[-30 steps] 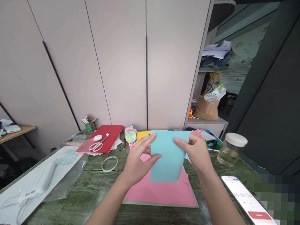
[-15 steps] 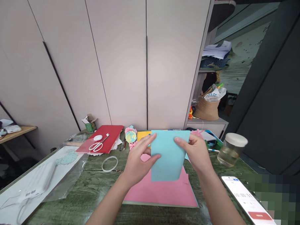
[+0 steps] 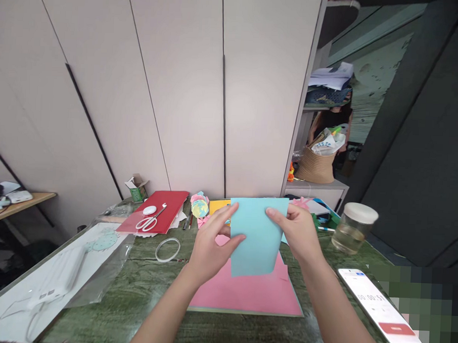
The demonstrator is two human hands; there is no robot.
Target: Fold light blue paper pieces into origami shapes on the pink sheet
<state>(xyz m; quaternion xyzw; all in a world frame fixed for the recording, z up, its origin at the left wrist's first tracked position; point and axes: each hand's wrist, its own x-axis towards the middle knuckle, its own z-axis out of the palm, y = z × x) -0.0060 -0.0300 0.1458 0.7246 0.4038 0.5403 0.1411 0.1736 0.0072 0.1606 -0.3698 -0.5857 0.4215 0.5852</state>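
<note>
A light blue sheet of paper [image 3: 255,243] is held upright between my two hands above the table. My left hand [image 3: 214,241] is closed on its left edge, thumb in front and some fingers hidden behind. Near the top right corner, my right hand [image 3: 304,230] pinches the sheet, its thumb on the front face. Below lies a pink sheet [image 3: 246,298] on a slightly larger pale sheet, partly covered by the blue paper and my hands. A layered paper flower [image 3: 200,205] in pink, yellow and blue sits beyond my left hand.
White-handled scissors [image 3: 148,222] and a white disc lie on red paper [image 3: 170,202] at the left. A clear ring [image 3: 168,250] is nearer me. To the right stand a lidded jar of liquid [image 3: 351,230] and a phone [image 3: 382,312]. A person [image 3: 335,118] is behind the woven basket [image 3: 316,165].
My hands and the blue sheet have barely moved; the sheet's right edge has shifted slightly left. More of the person behind the basket now shows.
</note>
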